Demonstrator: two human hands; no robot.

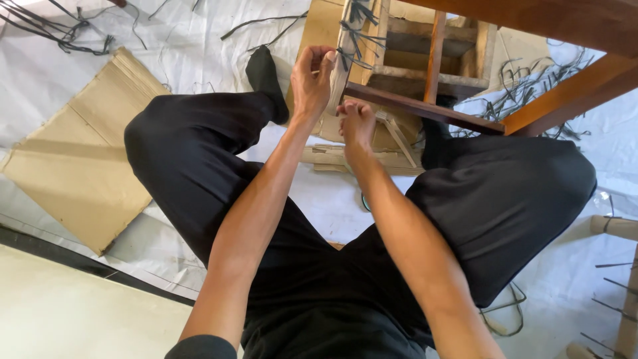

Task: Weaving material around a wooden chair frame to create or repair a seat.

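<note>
— Pinching the pale wooden slat (pixel 339 76), the left hand (pixel 311 80) grips its near edge; the slat runs upright.
— And the right hand (pixel 357 126)?
— Just below, fingers curled at the dark rail (pixel 425 110); what it grasps cannot be told.

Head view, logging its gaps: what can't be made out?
- Left hand: its fingers hide whatever it pinches against the pale wooden slat.
- Right hand: fingertips curl out of sight under the dark brown wooden rail.
- Brown wooden frame: cut off by the top edge.
</note>
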